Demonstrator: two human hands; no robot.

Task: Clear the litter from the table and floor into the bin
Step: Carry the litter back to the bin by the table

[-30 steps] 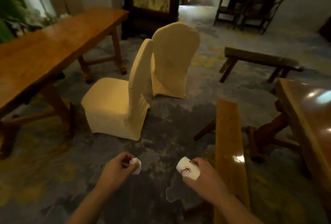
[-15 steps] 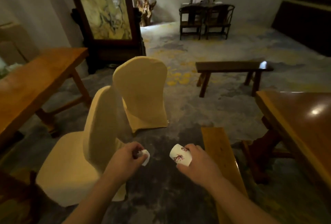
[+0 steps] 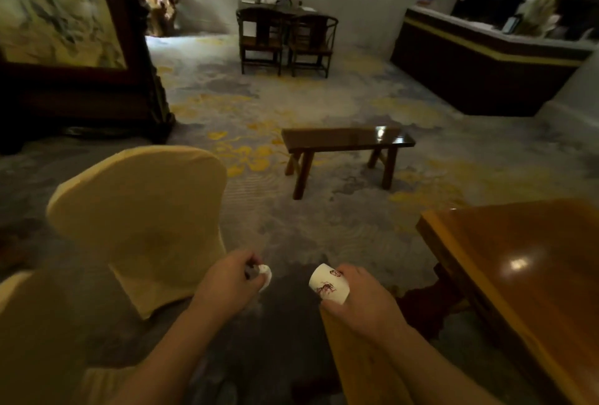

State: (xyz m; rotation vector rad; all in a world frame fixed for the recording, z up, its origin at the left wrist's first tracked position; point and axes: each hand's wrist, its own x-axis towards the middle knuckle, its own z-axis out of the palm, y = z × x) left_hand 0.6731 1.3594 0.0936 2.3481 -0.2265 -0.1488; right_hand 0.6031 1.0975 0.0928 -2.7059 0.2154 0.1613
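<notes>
My right hand (image 3: 363, 301) grips a white paper cup (image 3: 328, 284) with a red print, held out in front of me above the carpet. My left hand (image 3: 227, 284) is closed on a small crumpled white scrap of paper (image 3: 265, 276), which sticks out past the fingers. Both hands are at the same height, about a hand's width apart. No bin shows in the head view.
A wooden table (image 3: 518, 275) stands at the right, a wooden bench (image 3: 359, 352) under my right forearm. Two cream-covered chairs (image 3: 142, 220) are at the left. A dark bench (image 3: 346, 142) stands ahead on the patterned carpet. A person sits at a far table (image 3: 275, 9); a counter (image 3: 486, 57) is far right.
The view has swung right and lifted: the left table has left the frame, the chairs slid left, the far desk and counter have come into sight. Both hands keep their litter.
</notes>
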